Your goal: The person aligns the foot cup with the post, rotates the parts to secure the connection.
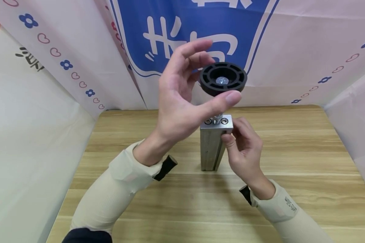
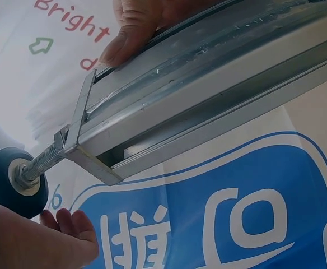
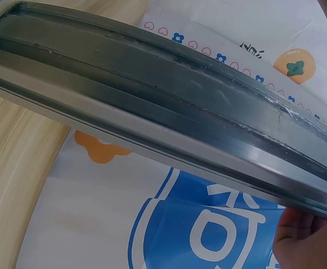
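A black round levelling foot (image 1: 223,79) sits on a threaded rod (image 2: 42,161) at the end of an aluminium profile (image 1: 211,145). My left hand (image 1: 182,101) stands around the foot, its thumb stretched along the near rim and the other fingers spread loosely; firm contact is hard to tell. My right hand (image 1: 246,148) grips the profile at its upper right edge, the thumb on the near side. A metal end plate (image 1: 216,123) with two screws closes off the profile's top. In the right wrist view the profile (image 3: 169,106) runs across most of the frame.
The wooden table (image 1: 298,152) lies under both hands. White sheets with a blue printed banner (image 1: 134,33) hang behind it, and white walls stand at both sides. Small black cameras (image 1: 165,167) are strapped on the wrists.
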Action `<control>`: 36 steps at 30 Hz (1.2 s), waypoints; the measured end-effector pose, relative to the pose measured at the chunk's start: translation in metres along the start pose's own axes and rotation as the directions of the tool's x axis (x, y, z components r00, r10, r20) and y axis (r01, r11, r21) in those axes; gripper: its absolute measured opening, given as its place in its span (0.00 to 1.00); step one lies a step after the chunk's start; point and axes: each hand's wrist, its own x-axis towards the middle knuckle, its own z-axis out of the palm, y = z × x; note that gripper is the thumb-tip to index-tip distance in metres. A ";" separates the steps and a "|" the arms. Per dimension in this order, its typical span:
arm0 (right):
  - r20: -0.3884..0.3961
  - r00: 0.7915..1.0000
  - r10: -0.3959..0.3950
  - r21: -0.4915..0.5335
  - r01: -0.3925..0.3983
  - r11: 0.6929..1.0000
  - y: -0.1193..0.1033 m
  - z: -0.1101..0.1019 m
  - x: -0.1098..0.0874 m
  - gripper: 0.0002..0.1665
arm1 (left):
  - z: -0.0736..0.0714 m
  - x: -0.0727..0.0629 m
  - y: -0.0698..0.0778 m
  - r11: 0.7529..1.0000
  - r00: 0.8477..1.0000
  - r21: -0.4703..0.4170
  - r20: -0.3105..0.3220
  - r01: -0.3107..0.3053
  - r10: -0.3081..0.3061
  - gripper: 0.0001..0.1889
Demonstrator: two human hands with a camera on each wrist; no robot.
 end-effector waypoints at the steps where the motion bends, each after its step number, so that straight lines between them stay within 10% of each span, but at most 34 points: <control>1: -0.001 1.000 0.000 0.001 0.000 1.000 0.000 0.000 0.000 0.34 | 0.000 0.000 0.000 1.000 1.000 0.004 -0.001 -0.002 0.002 0.41; 36: -0.007 1.000 0.004 -0.008 -0.004 1.000 0.001 -0.001 0.000 0.33 | -0.001 -0.004 -0.003 0.998 0.999 -0.063 0.044 -0.010 0.013 0.33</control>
